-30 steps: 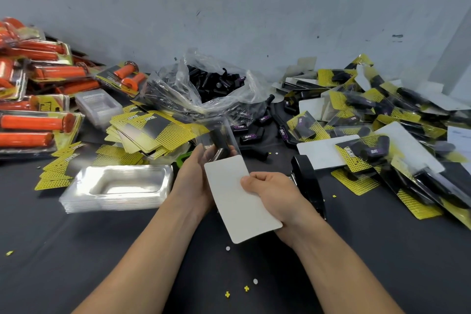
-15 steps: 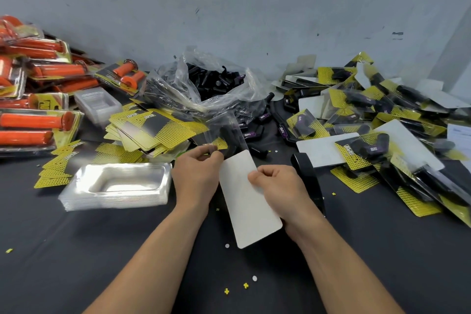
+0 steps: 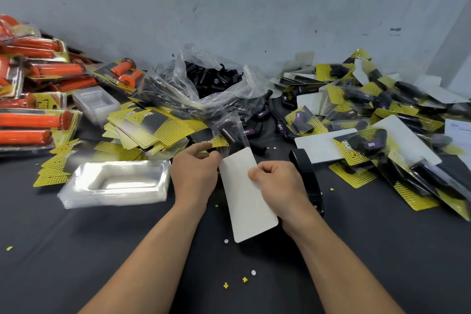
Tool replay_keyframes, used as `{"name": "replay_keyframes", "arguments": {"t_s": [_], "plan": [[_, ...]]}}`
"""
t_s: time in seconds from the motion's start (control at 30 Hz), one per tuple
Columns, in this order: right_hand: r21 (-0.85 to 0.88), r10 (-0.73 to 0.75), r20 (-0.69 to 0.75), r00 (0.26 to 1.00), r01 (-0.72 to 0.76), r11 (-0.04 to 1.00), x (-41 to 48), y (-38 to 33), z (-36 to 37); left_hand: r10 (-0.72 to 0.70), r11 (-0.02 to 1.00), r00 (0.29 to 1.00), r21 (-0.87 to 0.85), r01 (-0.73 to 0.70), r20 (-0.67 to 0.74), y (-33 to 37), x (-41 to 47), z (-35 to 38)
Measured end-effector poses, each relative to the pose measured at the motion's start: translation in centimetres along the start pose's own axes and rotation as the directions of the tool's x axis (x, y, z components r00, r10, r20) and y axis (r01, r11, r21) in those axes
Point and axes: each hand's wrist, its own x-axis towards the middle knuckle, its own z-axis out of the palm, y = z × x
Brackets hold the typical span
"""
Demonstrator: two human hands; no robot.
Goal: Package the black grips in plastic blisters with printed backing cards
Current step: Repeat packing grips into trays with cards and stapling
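Near centre, over the dark table (image 3: pixel 76 250): a backing card (image 3: pixel 246 201), blank white side toward the camera, lying lengthwise from far to near and leaning a little to the right at its near end. Closed on the card's right edge, the right hand (image 3: pixel 277 186), thumb pressed onto the white face, other fingers curled behind. Curled at the card's far left corner, the left hand (image 3: pixel 196 173), fingertips pinching the edge of the clear blister (image 3: pixel 232 125) there, forefinger stretched out above. Blister sticking out past the card's far end, beyond both hands, with a black grip (image 3: pixel 228 135) dimly visible through the plastic; hard to tell how far the card has gone into it. Close to the left of the left hand: a stack of empty blisters (image 3: pixel 114 183). Beyond that, a fanned heap of printed cards (image 3: pixel 153 127) in yellow and black. Far centre, against the grey wall (image 3: pixel 254 7): a crumpled plastic bag (image 3: pixel 211 89) full of loose black grips. Along the right side: a sprawling pile of finished packs (image 3: pixel 369 145), some face down and white. Far left: packs of orange grips (image 3: pixel 35 120). Just right of the right hand, flat on the table: a black tool (image 3: pixel 305 176), kind unclear. Scattered near the forearms: small yellow and white scraps (image 3: pixel 244 279).
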Motion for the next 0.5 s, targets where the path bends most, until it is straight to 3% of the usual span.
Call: {"name": "replay_keyframes", "arguments": {"t_s": [0.4,0.5], "plan": [[-0.001,-0.017,0.086,0.996,0.017,1.000,-0.21,-0.22,-0.25,0.017,0.992,0.999,0.126,-0.013,-0.027,0.06,-0.24,-0.25],[-0.021,-0.009,0.054,0.998,0.010,1.000,-0.10,-0.15,-0.21,0.011,0.996,1.000,0.088,-0.008,-0.024,-0.12,-0.03,-0.31]]}}
